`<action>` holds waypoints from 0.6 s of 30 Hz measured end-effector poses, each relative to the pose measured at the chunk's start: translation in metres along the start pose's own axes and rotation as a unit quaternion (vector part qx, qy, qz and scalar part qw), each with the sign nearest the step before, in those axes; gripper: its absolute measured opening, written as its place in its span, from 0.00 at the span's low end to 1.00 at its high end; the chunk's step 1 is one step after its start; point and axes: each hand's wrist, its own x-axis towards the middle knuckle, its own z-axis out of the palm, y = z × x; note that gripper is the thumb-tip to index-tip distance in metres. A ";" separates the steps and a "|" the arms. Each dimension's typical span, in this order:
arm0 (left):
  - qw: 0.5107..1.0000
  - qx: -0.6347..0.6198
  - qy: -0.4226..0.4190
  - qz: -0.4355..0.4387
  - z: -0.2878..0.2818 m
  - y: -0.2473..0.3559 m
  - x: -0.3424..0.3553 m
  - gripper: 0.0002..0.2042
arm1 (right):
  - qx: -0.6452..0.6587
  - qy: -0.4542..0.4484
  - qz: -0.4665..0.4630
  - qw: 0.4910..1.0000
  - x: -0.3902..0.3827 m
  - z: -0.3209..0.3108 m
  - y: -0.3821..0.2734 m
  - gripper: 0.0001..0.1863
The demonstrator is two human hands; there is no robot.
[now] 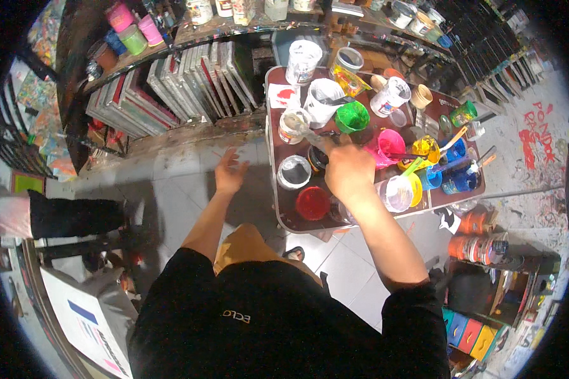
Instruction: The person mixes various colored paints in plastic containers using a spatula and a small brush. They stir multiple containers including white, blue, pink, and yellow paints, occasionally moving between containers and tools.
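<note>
Over a brown table (446,100) crowded with paint tubs, my right hand (351,169) is closed round a greyish, paint-smeared flat tool (315,139); its exact kind is unclear. The tool's far end reaches the small tub (292,129) at the table's left side; whether it touches is hard to tell. Below my hand are a dark-rimmed tub (318,159), partly hidden, a tub with grey-white contents (294,172) and a red paint pot (313,203). My left hand (232,172) hangs left of the table, fingers spread, holding nothing.
Green (352,117), pink (387,146), yellow (427,149) and blue (459,179) paint tubs stand around, some with tools in them. White buckets (305,62) line the far side. Framed screens (199,82) lean under a shelf (177,39). Another person's dark-clothed leg (76,215) shows at left.
</note>
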 end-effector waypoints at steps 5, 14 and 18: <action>0.992 0.005 -0.074 0.099 0.048 -0.018 0.044 0.33 | 0.099 0.135 -0.010 0.986 0.014 0.008 -0.008 0.13; 0.968 0.074 -0.138 0.198 0.105 0.016 0.110 0.48 | 0.313 0.177 0.045 0.932 0.100 0.008 -0.040 0.13; 0.976 0.065 -0.114 0.175 0.115 0.019 0.119 0.51 | 0.303 0.173 0.054 0.935 0.115 0.016 -0.057 0.13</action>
